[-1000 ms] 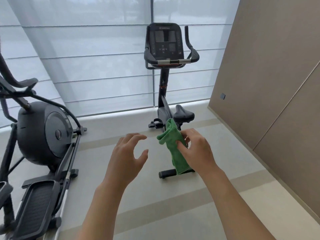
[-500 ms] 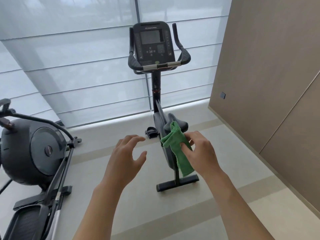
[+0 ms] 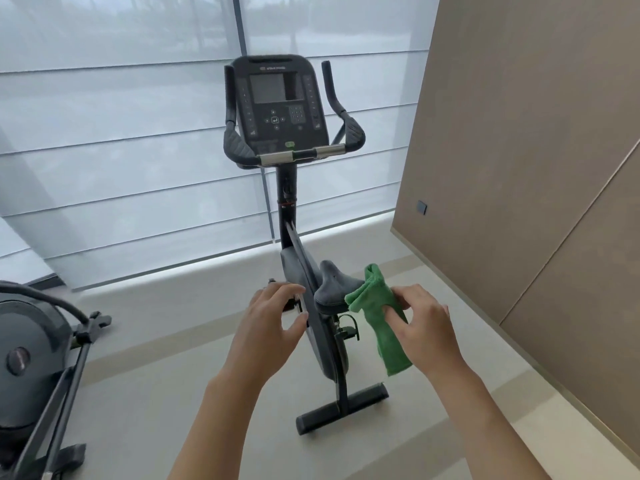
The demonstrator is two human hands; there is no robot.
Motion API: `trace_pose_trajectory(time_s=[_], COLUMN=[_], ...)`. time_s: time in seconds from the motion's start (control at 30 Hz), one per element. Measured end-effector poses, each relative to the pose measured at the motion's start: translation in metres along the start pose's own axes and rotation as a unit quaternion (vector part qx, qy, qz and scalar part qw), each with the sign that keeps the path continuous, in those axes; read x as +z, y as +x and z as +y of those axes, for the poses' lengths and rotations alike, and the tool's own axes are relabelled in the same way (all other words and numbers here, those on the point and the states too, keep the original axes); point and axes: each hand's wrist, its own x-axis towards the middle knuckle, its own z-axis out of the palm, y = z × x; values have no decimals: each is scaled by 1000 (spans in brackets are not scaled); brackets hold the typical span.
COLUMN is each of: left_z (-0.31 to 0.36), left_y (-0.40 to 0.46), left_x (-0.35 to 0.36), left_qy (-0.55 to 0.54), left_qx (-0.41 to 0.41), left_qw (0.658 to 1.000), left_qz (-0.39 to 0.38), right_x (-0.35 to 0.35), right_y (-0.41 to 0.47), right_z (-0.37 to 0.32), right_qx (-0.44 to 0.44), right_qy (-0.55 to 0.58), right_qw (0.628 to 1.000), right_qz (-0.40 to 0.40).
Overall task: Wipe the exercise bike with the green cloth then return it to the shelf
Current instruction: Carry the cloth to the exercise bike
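A black exercise bike [image 3: 313,341] stands straight ahead, its console [image 3: 278,105] and handlebars raised against the window and its saddle [image 3: 334,287] low in the middle. My right hand [image 3: 424,327] pinches a green cloth [image 3: 379,315], which hangs crumpled just right of the saddle. My left hand [image 3: 268,327] hovers with relaxed, slightly curved fingers left of the saddle, in front of the bike's frame, holding nothing. No shelf is in view.
An elliptical trainer [image 3: 38,355] stands at the lower left. A brown panelled wall [image 3: 540,168] runs along the right side. White window blinds [image 3: 121,150] fill the back. Pale floor [image 3: 156,393] lies between the two machines.
The view has closed in on the bike, whose console now looms larger and higher. Both hands have come up beside the saddle, the cloth now to its right.
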Motion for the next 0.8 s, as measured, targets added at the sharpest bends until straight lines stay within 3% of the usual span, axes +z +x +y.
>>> trace_pose_trajectory(time_s=[0.5, 0.8], left_z=[-136, -164], left_y=[132, 179], left_x=[-12, 8], left_qy=[-78, -91], left_qx=[-13, -21], left_qw=[997, 995], left_qz=[-19, -28], right_x=[99, 124], right_y=[128, 170], right_z=[-38, -23], right_qx=[48, 78], right_qy=[-86, -135], right_qw=[994, 985], right_qz=[-51, -79])
